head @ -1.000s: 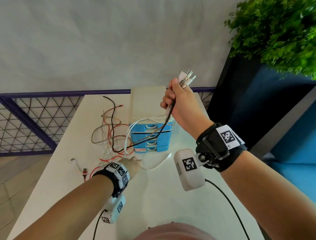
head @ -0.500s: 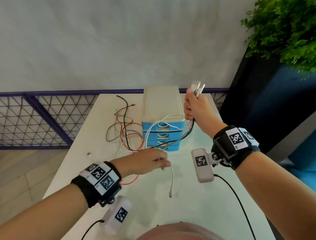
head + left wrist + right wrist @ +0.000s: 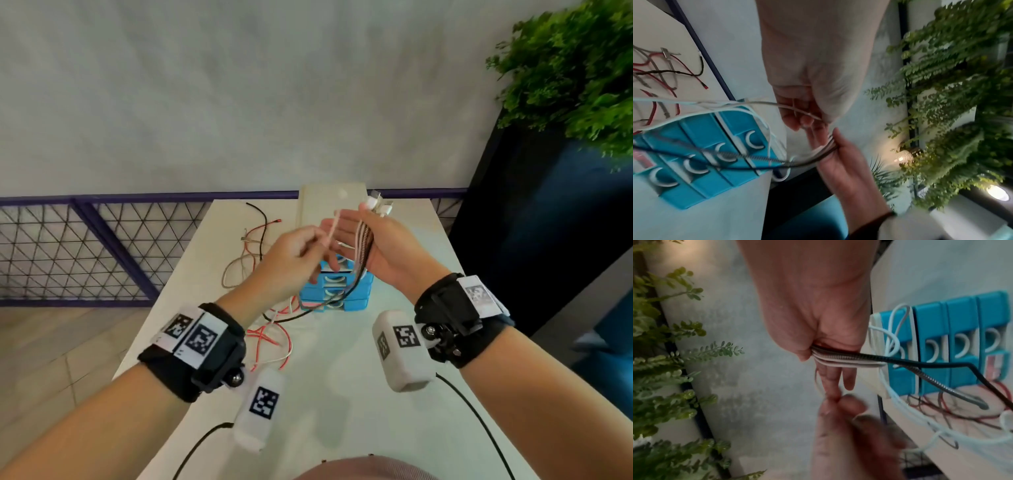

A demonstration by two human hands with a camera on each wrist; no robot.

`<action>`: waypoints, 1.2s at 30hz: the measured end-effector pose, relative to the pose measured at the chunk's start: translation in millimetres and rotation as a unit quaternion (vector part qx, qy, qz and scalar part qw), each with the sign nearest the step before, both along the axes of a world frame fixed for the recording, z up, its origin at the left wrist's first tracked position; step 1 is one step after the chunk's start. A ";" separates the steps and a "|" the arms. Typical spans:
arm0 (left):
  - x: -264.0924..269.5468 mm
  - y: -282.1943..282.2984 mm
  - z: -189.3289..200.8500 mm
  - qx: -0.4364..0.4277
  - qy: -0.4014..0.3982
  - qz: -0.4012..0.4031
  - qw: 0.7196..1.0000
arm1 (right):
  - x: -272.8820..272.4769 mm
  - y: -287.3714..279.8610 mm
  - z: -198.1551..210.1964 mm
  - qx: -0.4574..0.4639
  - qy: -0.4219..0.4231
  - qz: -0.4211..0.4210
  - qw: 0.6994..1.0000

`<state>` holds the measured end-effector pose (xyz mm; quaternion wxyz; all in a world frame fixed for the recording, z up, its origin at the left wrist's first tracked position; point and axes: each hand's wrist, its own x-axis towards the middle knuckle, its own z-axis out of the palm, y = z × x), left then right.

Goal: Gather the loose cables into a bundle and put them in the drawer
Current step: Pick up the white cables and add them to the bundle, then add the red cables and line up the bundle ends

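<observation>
Two hands; one drawer unit, four blue drawers; one table; one plant; cable count unclear.

I read soft, even daylight across the head view, with faint shadows on the worktop. Both wrist views are dimmer, smeared with motion blur around the fingers; a warm lamp glares beyond them.

Drawer unit at table's far middle, loose cables to its left, plant far right.
</observation>
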<state>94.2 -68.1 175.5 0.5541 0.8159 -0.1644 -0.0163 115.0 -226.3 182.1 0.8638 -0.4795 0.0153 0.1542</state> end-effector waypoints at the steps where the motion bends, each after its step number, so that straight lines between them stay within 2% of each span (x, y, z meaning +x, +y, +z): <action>1: -1.3 -3.1 -4.7 0.026 0.000 -0.018 1.000 | 1.1 4.0 3.4 0.021 -0.004 0.004 1.000; 4: -8.1 -7.3 -16.7 0.106 -0.015 -0.079 0.991 | 7.0 7.0 12.0 0.038 -0.009 -0.026 0.999; 6: -15.1 -7.5 -22.8 0.112 -0.008 -0.106 0.988 | 10.5 4.9 16.8 0.020 -0.011 -0.051 0.998; 11: -17.3 -0.4 -40.5 0.120 -0.012 -0.098 0.988 | 9.6 5.7 14.6 -0.037 -0.031 -0.076 0.996; 15: -17.7 13.5 -61.2 0.164 -0.026 -0.092 0.982 | 7.0 0.8 25.5 -0.047 -0.088 -0.100 0.990; 19: -9.5 51.9 -95.6 0.247 -0.006 -0.105 0.963 | 7.7 -15.5 47.5 -0.053 -0.138 -0.176 0.973; 24: 15.9 110.5 -119.9 0.341 0.002 -0.018 0.940 | 7.0 -34.3 59.9 -0.056 -0.170 -0.233 0.956; 29: 39.9 154.6 -125.6 0.491 0.063 0.029 0.868 | 6.0 -42.1 73.8 -0.054 -0.232 -0.275 0.931; 32: 39.5 158.1 -124.2 0.498 0.056 0.070 0.862 | 8.7 -43.6 72.5 -0.081 -0.231 -0.256 0.935; 34: 34.3 155.1 -129.1 0.496 0.086 0.043 0.863 | 11.5 -40.0 64.9 -0.102 -0.217 -0.236 0.942; 35: 29.5 150.8 -131.7 0.490 0.110 0.005 0.865 | 12.7 -37.5 60.5 -0.113 -0.208 -0.226 0.945; 36: 22.9 145.8 -134.0 0.500 0.133 -0.040 0.855 | 13.2 -34.8 56.4 -0.124 -0.200 -0.214 0.948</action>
